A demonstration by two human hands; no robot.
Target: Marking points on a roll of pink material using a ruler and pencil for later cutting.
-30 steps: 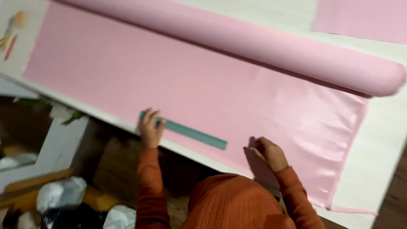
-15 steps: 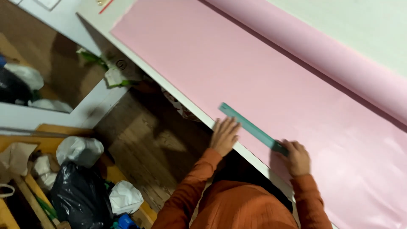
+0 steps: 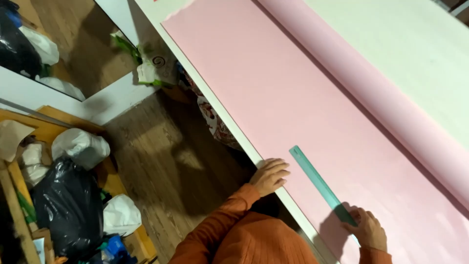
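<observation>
A wide sheet of pink fabric (image 3: 293,93) lies flat on a white table (image 3: 391,44), unrolled from a pink roll (image 3: 391,110) that runs along its far side. A long teal ruler (image 3: 315,181) rests on the fabric near the table's front edge. My left hand (image 3: 270,175) lies flat on the fabric's near edge, fingers together, just left of the ruler and apart from it. My right hand (image 3: 367,230) presses down on the ruler's near end and may hold a small marker, which I cannot make out. Orange sleeves cover both arms.
Below the table edge is a wooden floor (image 3: 161,161) with a black rubbish bag (image 3: 66,205), white bags (image 3: 80,146), a patterned bag (image 3: 215,122) under the table and white framing (image 3: 112,102). Green scraps (image 3: 127,46) lie near the frame.
The view has swung further left and down. My left hand has come off the ruler's end and now rests beside it at the fabric's edge. My right hand stays at the ruler's other end.
</observation>
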